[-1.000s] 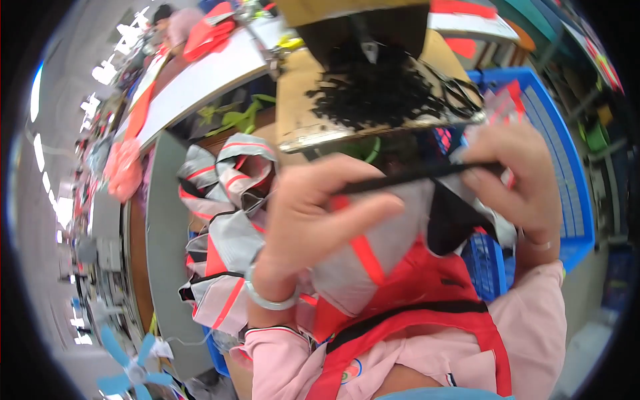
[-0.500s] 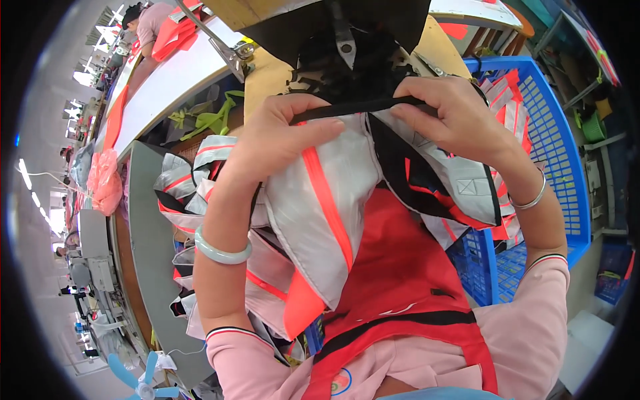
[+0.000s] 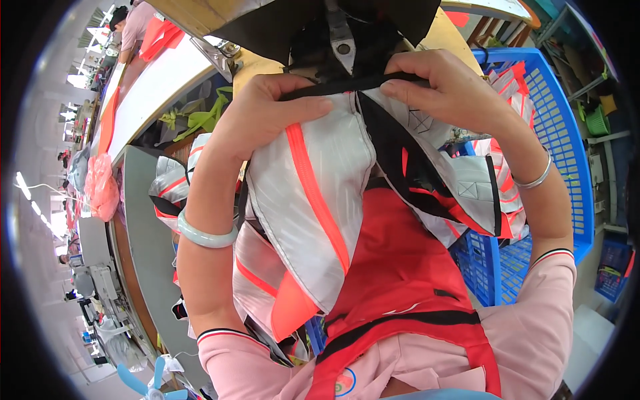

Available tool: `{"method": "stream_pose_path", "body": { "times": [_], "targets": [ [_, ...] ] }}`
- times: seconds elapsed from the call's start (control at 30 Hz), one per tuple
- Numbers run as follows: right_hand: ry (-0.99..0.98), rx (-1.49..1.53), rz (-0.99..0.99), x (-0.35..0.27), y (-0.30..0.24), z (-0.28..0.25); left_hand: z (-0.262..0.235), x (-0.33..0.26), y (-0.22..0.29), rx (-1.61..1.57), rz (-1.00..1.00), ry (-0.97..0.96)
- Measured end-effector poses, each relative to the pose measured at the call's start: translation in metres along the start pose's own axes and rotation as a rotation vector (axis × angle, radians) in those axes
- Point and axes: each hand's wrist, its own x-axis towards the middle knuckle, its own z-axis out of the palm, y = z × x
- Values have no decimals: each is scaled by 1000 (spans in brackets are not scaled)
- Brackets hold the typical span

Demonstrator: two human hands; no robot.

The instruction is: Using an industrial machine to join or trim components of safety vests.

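Observation:
Between both hands stretches the black-bound top edge of a silvery-grey fabric bag point(image 3: 320, 173) with a bright orange-red zip strip. My left hand point(image 3: 273, 110) pinches this edge on the left, thumb lying along the cloth below the binding. On the right, my right hand point(image 3: 437, 87) grips the same edge between thumb and fingers. The bag hangs down over my red apron point(image 3: 400, 260), its black inside showing at the right. Just beyond the edge is a machine's dark head with a pointed metal piece point(image 3: 342, 43); what lies beneath it is in shadow.
A blue plastic basket point(image 3: 567, 147) with more grey and orange fabric pieces stands at the right. More such pieces lie beside my left arm. A white table point(image 3: 150, 83) runs along the left, where another person point(image 3: 133, 30) bends over orange cloth. A blue fan point(image 3: 153, 383) is at lower left.
Both hands have shifted slightly up and left in the picture with the bag's edge, keeping their hold. The view has shifted a little, and the machine head looks nearer.

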Motion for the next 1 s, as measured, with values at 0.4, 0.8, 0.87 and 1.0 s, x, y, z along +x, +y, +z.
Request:
{"method": "stream_pose_path", "body": {
  "times": [0.4,0.8,0.87,1.0],
  "targets": [
    [1,-15,-30,10,1,-1,-9,5,7,135,16,23],
    [95,-14,88,5,37,-32,-37,9,-2,67,176,148],
    [166,40,-3,-35,24,-48,-39,-11,-14,86,118,166],
    [102,-30,133,-169,-37,-89,-7,-55,-45,109,166,79]
  ]
}}
